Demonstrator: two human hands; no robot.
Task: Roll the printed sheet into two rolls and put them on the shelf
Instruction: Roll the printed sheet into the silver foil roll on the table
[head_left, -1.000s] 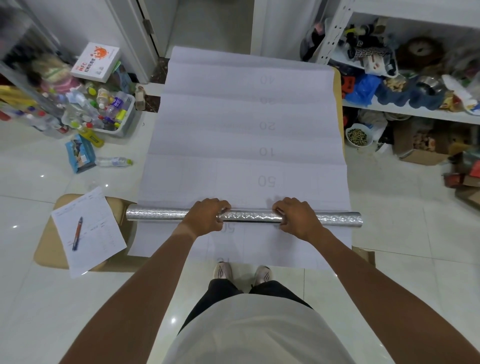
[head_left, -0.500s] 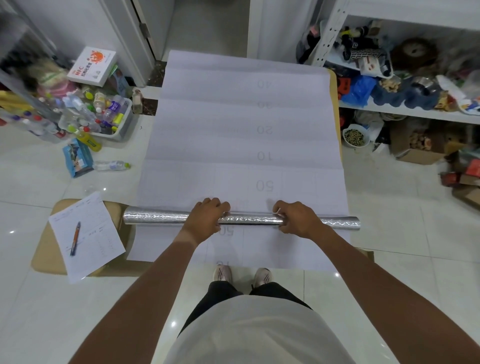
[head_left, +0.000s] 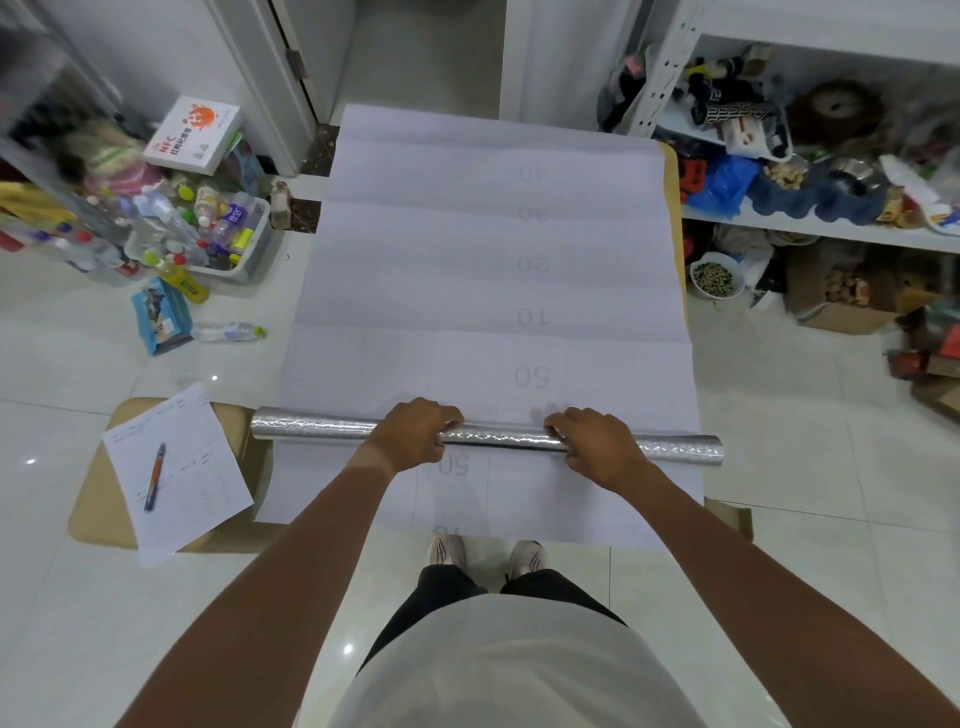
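Both grips close on the silver roll (head_left: 485, 439): left hand (head_left: 415, 434) and right hand (head_left: 597, 447) curl their fingers over its middle. That roll lies across the printed sheet (head_left: 493, 270), which covers the surface. Left of the roll, a pen (head_left: 155, 475) rests on a form (head_left: 176, 470).

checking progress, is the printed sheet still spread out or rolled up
Mostly spread: the printed sheet lies flat along the table; both hands grip a silver roll lying across its near part.

Shiny embossed foil roll (head_left: 485, 440) on matt creased paper sheet (head_left: 483, 291)
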